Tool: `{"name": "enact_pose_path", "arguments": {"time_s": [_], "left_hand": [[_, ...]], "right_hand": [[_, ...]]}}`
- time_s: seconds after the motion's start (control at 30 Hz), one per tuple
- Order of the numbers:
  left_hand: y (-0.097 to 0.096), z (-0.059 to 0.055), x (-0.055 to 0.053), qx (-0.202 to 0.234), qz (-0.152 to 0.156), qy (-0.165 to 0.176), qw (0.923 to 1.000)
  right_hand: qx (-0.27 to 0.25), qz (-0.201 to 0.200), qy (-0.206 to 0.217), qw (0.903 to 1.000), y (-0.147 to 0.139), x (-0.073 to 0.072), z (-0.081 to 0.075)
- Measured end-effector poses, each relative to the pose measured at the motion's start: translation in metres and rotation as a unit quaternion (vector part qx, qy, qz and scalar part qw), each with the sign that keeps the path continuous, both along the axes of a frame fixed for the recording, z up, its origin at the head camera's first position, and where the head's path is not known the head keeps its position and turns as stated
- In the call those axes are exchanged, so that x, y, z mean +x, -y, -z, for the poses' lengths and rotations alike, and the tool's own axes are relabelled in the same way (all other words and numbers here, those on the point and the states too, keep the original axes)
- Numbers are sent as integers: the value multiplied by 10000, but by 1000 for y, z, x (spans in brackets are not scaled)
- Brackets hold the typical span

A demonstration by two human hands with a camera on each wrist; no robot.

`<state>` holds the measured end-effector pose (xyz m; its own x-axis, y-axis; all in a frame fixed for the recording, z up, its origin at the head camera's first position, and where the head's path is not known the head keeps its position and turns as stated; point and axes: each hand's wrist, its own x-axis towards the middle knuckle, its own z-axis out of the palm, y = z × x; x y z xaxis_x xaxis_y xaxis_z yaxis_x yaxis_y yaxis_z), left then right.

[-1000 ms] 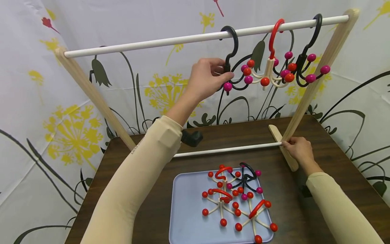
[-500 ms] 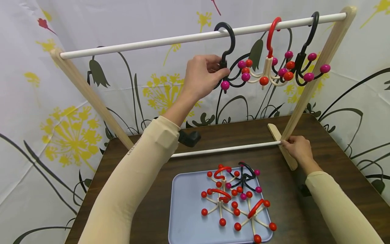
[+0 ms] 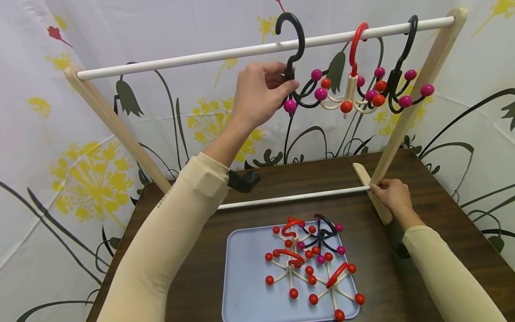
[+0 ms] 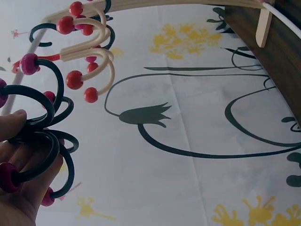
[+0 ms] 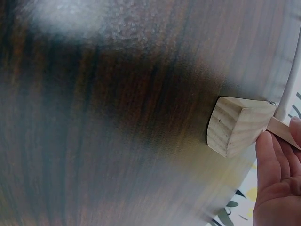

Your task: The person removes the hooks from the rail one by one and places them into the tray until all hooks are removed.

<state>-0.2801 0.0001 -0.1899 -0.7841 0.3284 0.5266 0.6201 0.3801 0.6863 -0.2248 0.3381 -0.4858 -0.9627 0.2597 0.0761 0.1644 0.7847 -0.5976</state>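
In the head view my left hand [image 3: 259, 94] pinches the neck of a black hanger [image 3: 301, 40] with curved arms tipped in magenta balls. Its hook tip stands above the white bar [image 3: 241, 54] of a wooden rack, and the hook's shaft overlaps the bar. The left wrist view shows thumb and fingers around the hanger's centre, between its arms. Low on the right, my right hand [image 3: 394, 197] grips the foot of the rack's wooden post [image 3: 442, 49], where the lower white rod [image 3: 297, 197] joins it.
A red-and-cream hanger [image 3: 353, 49] and another black hanger [image 3: 409, 44] hang farther right on the bar. On the brown table a pale blue tray [image 3: 241, 286] holds several hangers, red-hooked ones [image 3: 290, 270] and a black one [image 3: 322, 237]. A flower-printed curtain [image 3: 161, 27] hangs behind.
My left hand has raised the black hanger and shifted it slightly left, so its hook has come up off the bar. My right hand stays at the post's foot.
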Motion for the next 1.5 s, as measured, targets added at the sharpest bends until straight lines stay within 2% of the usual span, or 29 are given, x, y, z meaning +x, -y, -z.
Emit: {"name": "enact_pose_path", "arguments": {"time_s": [0.23,0.47,0.63,0.73,0.83,0.97,1.17,1.27,1.37,1.5], "left_hand": [[14,1,14,340,177,-83,9992],[26,2,39,619,396,-256,9970],[41,12,60,697,471,-141,9964],[53,24,71,702,525,-34,9961],[66,43,80,691,539,24,9961],[82,78,84,620,492,137,9968],[105,136,89,520,397,776,9948],[115,165,94,326,163,1077,9935],[123,195,99,199,-26,1375,9903],[133,237,102,140,-87,1690,9855]], "right_hand": [[5,-23,1,10000,1,0,0],[22,-28,-22,10000,2,-2,0],[15,-55,19,10000,4,-2,0],[45,-64,0,10000,4,-3,0],[74,-71,-66,9999,2,-3,-1],[66,-11,-115,9999,-2,-1,-2],[33,6,-58,10000,-6,2,-1],[56,-47,-65,10000,-7,2,-1],[77,-64,-93,9999,-8,2,-1],[92,-70,-128,9999,-8,2,-1]]}}
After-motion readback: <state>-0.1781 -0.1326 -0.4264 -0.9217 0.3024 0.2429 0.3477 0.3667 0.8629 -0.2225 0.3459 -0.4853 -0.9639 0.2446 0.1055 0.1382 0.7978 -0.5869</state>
